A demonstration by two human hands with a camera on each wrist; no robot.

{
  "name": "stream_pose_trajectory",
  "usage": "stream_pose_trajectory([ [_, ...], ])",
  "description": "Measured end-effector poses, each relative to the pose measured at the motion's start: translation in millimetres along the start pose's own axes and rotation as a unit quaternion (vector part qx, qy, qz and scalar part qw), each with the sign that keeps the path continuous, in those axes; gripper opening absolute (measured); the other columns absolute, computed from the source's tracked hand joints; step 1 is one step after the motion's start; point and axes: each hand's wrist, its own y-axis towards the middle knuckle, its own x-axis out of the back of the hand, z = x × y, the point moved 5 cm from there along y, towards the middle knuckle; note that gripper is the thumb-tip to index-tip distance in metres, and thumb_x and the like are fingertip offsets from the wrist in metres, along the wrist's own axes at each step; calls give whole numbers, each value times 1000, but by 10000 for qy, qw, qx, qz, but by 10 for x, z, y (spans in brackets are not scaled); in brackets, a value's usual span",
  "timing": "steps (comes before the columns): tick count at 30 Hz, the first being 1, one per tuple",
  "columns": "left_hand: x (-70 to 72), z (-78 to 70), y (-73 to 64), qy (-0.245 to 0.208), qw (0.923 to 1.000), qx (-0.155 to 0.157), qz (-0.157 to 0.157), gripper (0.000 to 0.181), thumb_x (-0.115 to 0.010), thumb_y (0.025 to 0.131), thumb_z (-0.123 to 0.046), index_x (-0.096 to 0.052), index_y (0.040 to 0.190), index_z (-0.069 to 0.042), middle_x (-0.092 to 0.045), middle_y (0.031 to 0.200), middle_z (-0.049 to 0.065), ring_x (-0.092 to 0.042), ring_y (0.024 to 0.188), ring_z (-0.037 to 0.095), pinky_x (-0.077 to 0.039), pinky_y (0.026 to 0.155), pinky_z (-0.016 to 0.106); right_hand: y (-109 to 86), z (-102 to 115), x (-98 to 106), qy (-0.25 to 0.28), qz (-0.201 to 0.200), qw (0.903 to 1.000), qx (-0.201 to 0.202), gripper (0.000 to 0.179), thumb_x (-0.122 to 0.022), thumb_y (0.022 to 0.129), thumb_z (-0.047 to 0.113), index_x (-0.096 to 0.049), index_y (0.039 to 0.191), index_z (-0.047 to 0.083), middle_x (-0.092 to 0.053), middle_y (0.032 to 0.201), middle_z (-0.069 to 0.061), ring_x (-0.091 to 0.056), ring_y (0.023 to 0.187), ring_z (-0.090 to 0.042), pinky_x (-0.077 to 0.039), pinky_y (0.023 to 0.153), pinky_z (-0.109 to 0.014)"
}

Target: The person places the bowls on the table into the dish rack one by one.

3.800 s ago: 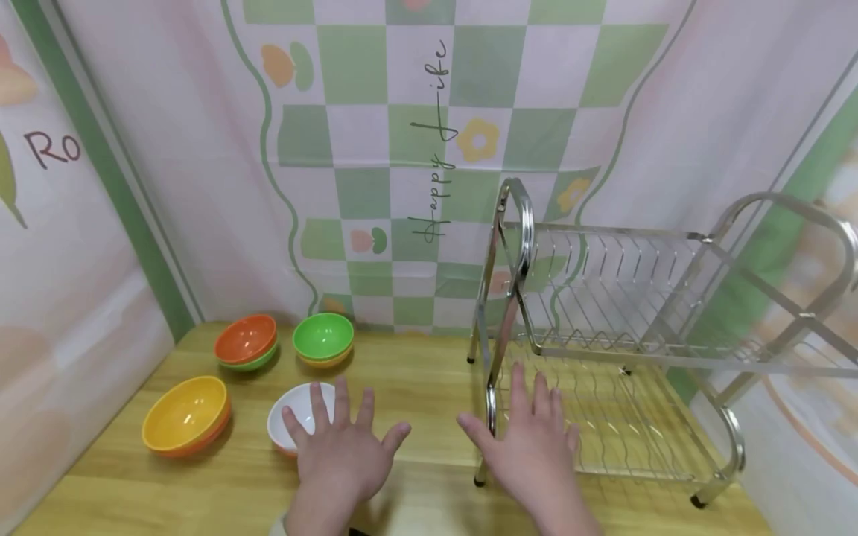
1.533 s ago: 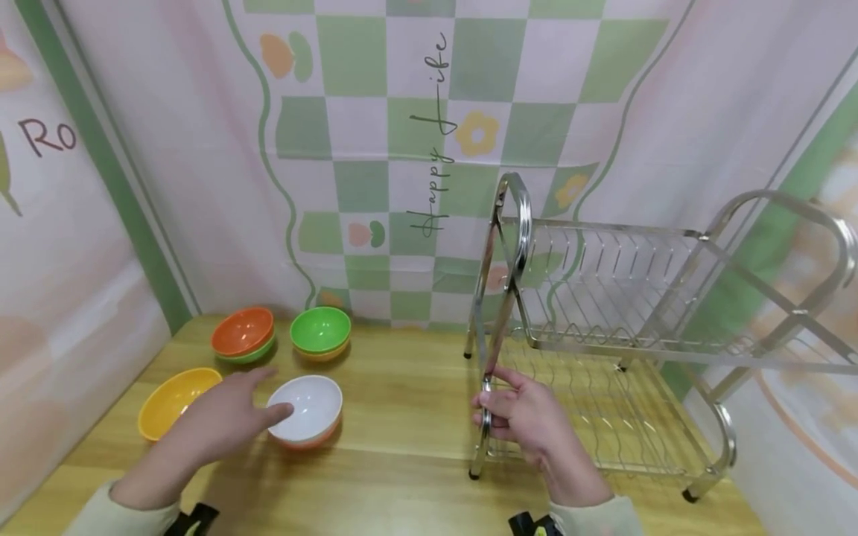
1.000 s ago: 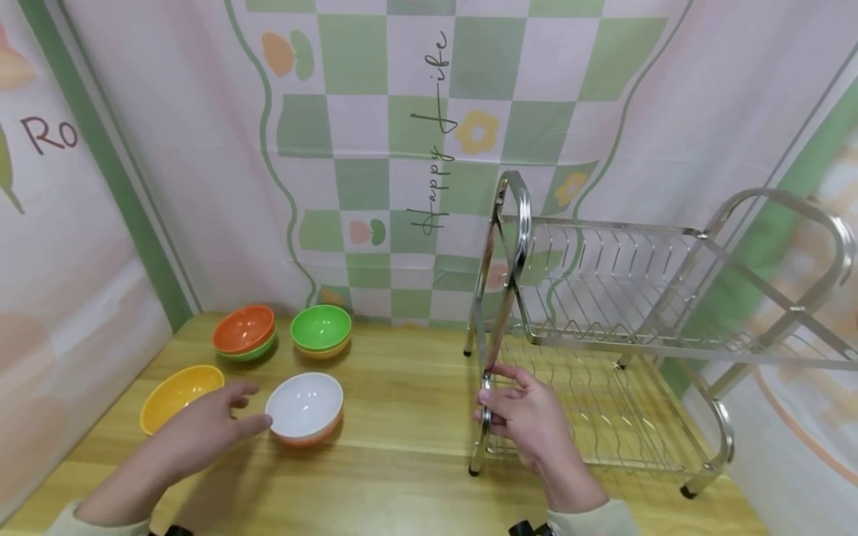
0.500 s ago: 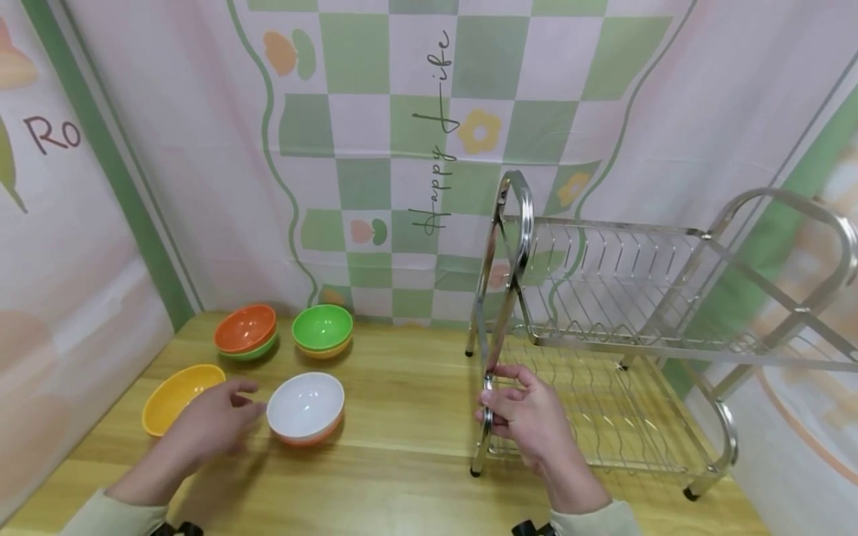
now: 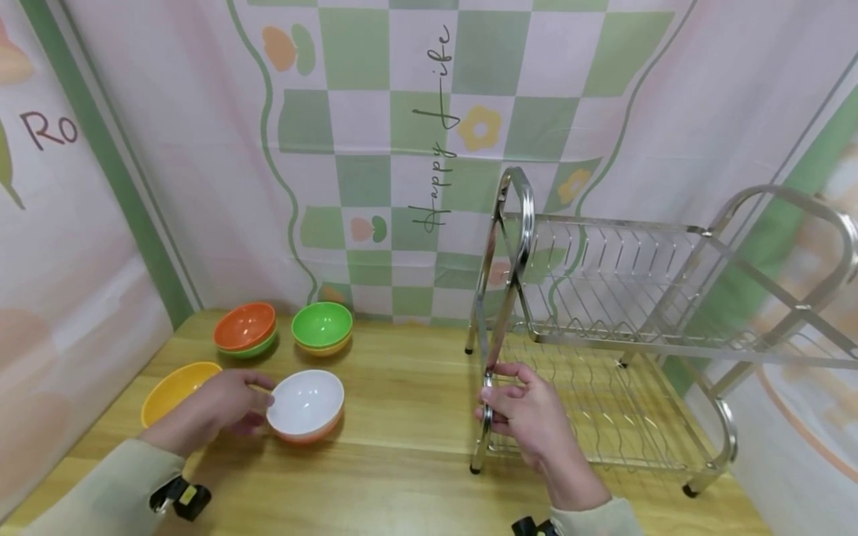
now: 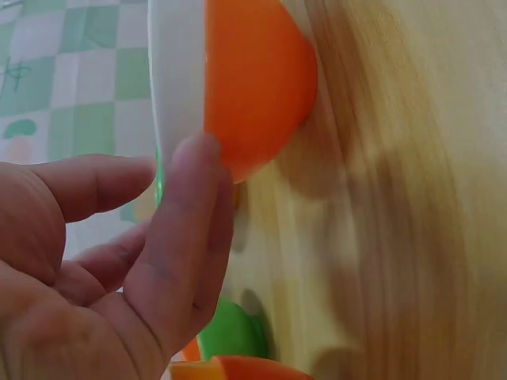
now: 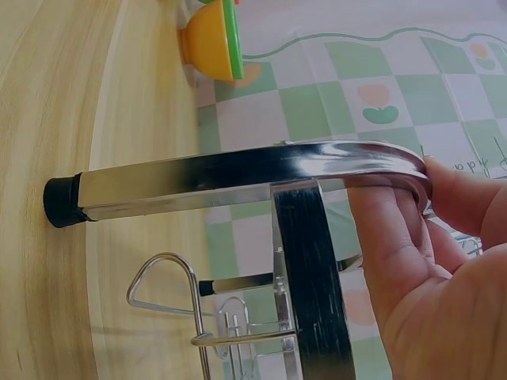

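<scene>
My left hand is at the left rim of a bowl, white inside and orange below, on the table. In the left wrist view my thumb is right at the white rim and a fingertip overlaps the outer wall of the bowl. I cannot tell whether they pinch it. My right hand grips the near left post of a two-tier metal dish rack. Thumb and fingers wrap the bend of the post in the right wrist view.
A yellow bowl sits beside my left hand. Behind it are an orange bowl over green and a green bowl over yellow. The wooden table backs onto a checkered curtain.
My left hand, spread near the middle at first, moved left, then in to the white bowl's rim. My right hand went from open beside the rack to gripping its post. Bowls and rack stay put.
</scene>
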Motion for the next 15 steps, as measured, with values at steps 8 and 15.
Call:
stream_pose_trajectory([
  [8,-18,75,62,-311,9993,184,35,38,-62,93,-1,-51,128,11,-59,88,19,-63,65,24,-60,61,36,1,1,3,-53,28,10000,-45,40,-63,94,-5,-52,132,0,-69,93,-19,-69,78,-39,-60,75,-50],
  [15,-49,56,87,-267,9996,88,-37,42,-63,91,0,-51,129,12,-61,88,20,-62,62,24,-60,60,36,5,6,3,-68,14,10000,-41,40,-63,93,-5,-53,132,1,-68,93,-19,-69,78,-38,-60,75,-51],
])
